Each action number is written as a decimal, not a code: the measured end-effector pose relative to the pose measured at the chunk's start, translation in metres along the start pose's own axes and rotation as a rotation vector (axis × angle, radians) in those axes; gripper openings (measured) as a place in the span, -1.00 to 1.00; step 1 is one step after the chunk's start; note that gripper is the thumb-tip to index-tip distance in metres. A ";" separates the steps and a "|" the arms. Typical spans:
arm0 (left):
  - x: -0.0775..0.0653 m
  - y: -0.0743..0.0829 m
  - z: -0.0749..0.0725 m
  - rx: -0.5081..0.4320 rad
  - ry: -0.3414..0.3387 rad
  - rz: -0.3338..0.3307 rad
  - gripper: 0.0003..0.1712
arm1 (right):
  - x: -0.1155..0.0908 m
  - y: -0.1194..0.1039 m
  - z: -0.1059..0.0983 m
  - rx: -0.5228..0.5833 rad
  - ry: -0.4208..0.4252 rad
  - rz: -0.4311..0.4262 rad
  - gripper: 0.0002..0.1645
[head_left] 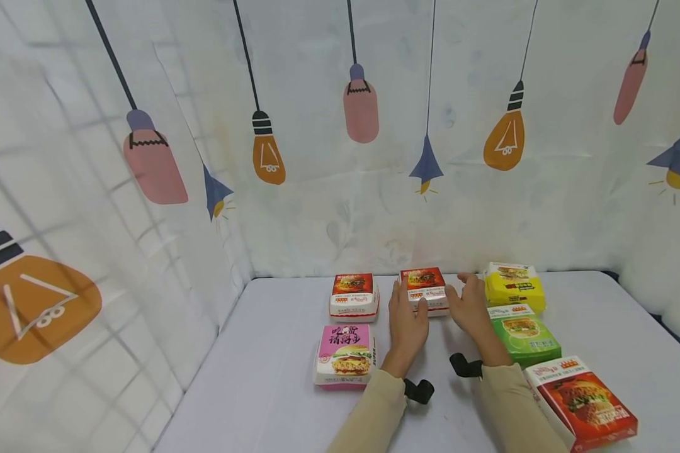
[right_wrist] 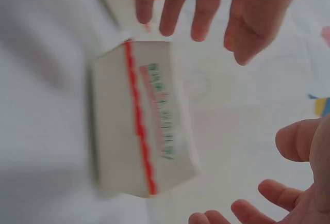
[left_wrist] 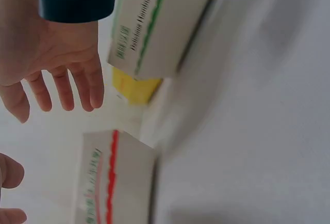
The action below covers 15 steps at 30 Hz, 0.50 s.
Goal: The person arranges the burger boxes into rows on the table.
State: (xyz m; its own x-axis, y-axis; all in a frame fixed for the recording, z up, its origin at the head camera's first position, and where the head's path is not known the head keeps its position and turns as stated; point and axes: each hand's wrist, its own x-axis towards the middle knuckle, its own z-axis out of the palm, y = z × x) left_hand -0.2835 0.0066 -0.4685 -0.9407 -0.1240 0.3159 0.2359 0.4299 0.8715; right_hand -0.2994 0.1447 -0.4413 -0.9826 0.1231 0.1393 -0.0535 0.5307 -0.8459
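Left hand: the left hand [head_left: 407, 319] lies flat on the pale grey surface [head_left: 272, 377], fingers straight and relaxed, fingertips against the left side of the red-topped white cardboard burger box [head_left: 424, 289] at 12 o'clock. It grips nothing.
Right hand: the right hand [head_left: 469, 306] has loose, spread fingers at that same box's right side, just beside it. Whether it actually touches, the pictures do not settle.
Box between the hands: it sits on the surface near the back curtain, at the middle of the back row. In the right wrist view its white side [right_wrist: 149, 121] shows a wavy red line and small green print, too blurred to read.
Count: six burger boxes in all.
Red-topped: three. One between the hands, a second red-topped white box [head_left: 354, 296] at 11 o'clock, and a larger red box with a white edge [head_left: 580, 402] at 4 o'clock.
Others: one pink box with a burger picture and dark Chinese characters [head_left: 345, 355] at 9 o'clock, one yellow box [head_left: 513, 286] at 1 o'clock, one green box [head_left: 524, 333] at 3 o'clock.
Lettering: in the left wrist view the green box's white side [left_wrist: 154, 22] carries green print, seemingly "Delicious Hamburger", though it is blurred.
Backdrop: a white curtain printed with hanging bulbs in orange, pink and blue [head_left: 340, 157].
Sleeves: beige, with a black strap at each wrist.
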 end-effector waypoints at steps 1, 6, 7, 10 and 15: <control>0.000 0.004 -0.001 -0.011 0.005 0.018 -0.30 | -0.001 -0.005 -0.005 0.005 0.001 -0.006 -0.31; -0.005 0.028 -0.011 -0.057 0.012 0.139 -0.42 | -0.014 -0.030 -0.043 0.058 -0.028 -0.032 -0.27; -0.006 0.033 -0.013 -0.066 0.010 0.162 -0.45 | -0.018 -0.034 -0.052 0.067 -0.033 -0.044 -0.26; -0.011 0.046 -0.018 -0.096 -0.010 0.207 -0.56 | -0.030 -0.043 -0.080 0.088 -0.029 -0.107 -0.24; -0.025 0.059 -0.020 -0.114 -0.151 0.224 -0.71 | -0.047 -0.040 -0.119 0.008 -0.017 -0.176 -0.25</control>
State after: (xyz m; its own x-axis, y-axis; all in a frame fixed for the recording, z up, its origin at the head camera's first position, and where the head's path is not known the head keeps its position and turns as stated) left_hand -0.2413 0.0170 -0.4170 -0.8859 0.1008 0.4529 0.4594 0.3274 0.8257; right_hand -0.2299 0.2178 -0.3527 -0.9607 0.0140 0.2771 -0.2268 0.5360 -0.8132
